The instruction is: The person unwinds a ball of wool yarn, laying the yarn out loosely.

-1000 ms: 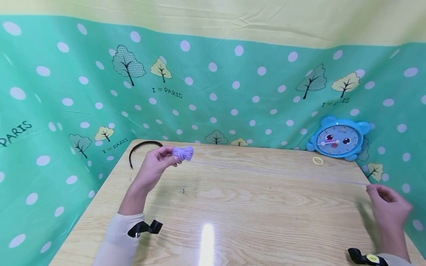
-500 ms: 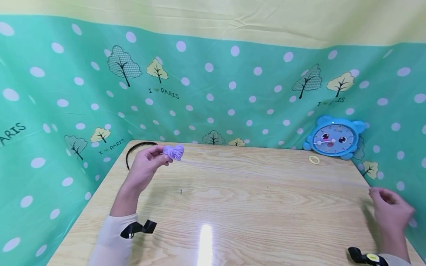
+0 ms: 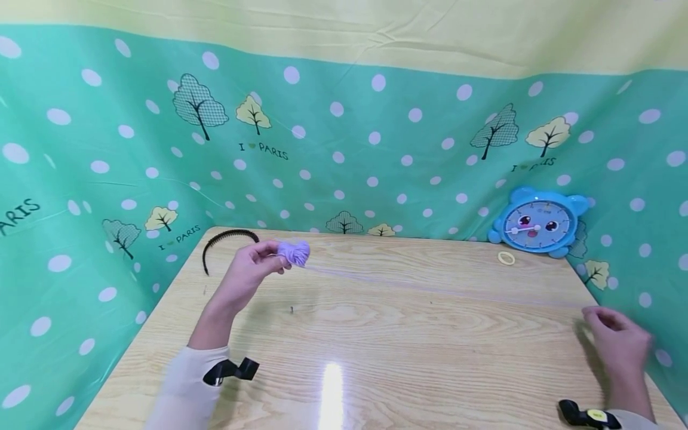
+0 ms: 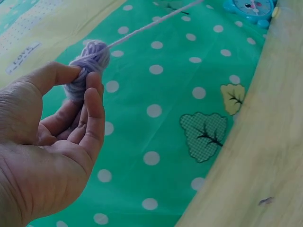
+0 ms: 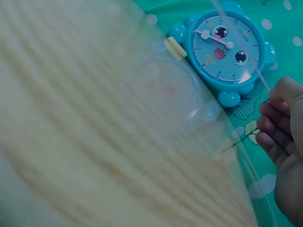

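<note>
Between thumb and fingers, my left hand pinches a small wound bundle of lilac yarn above the left back part of the table. The left wrist view shows the bundle close, with wraps around its middle. One yarn strand runs from it across the table, stretched nearly straight. At the far right, my right hand pinches the strand's other part between thumb and forefinger. In the right wrist view that strand passes in front of the clock and ends at the fingertips.
A blue animal-shaped clock leans at the back right, with a cream ring before it. A black headband lies at the back left. A tiny dark bit sits on the wooden table. Patterned green cloth surrounds the table.
My left hand first moved left with the yarn bundle, then back right and slightly down. My right hand has shifted a little left and down. The strand shows more clearly now.
</note>
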`<state>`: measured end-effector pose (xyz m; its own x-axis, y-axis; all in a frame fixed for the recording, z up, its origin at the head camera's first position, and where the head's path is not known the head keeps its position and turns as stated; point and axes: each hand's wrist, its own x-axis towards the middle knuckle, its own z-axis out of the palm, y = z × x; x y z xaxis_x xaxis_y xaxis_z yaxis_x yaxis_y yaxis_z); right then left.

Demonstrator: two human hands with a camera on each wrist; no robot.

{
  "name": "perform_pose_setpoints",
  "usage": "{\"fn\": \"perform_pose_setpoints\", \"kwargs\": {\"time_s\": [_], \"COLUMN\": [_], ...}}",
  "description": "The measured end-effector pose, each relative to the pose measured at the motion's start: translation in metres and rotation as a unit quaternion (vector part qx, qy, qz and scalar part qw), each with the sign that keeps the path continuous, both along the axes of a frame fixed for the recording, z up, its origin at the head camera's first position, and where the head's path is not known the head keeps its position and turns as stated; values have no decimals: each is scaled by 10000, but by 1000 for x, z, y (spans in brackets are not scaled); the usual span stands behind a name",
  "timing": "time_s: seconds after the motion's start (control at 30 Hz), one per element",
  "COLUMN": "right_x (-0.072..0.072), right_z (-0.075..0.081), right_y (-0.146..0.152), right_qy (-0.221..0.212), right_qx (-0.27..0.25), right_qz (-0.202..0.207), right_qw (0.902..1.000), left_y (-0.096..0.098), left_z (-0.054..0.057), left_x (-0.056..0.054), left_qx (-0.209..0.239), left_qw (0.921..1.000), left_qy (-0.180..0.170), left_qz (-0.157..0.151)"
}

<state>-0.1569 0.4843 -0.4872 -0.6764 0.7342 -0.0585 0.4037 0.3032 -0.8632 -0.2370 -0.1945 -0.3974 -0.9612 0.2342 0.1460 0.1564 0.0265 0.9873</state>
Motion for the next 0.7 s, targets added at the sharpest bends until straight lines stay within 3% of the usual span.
{"fn": "perform_pose_setpoints", "kwargs": {"time_s": [0.4,0.57,0.7], "right_x": [-1,-1,0], "right_z": [-15,-18,-16], "right_y": [2,3,3], "right_qy": [-648,-738,-651], "right_qx": [1249,1298,885], "right_qz": [994,1036,846], "right_qw": [9851,9833,9903], "left_y": [18,18,19], "left_z": [-14,-14,-14], "left_x": [-4,-3,-3], "left_qx": [-265,-245,-219], "left_qw": [9991,9992,9992], "left_qy": [-260,-264,-247], "left_qz": [-200,-187,-208]}}
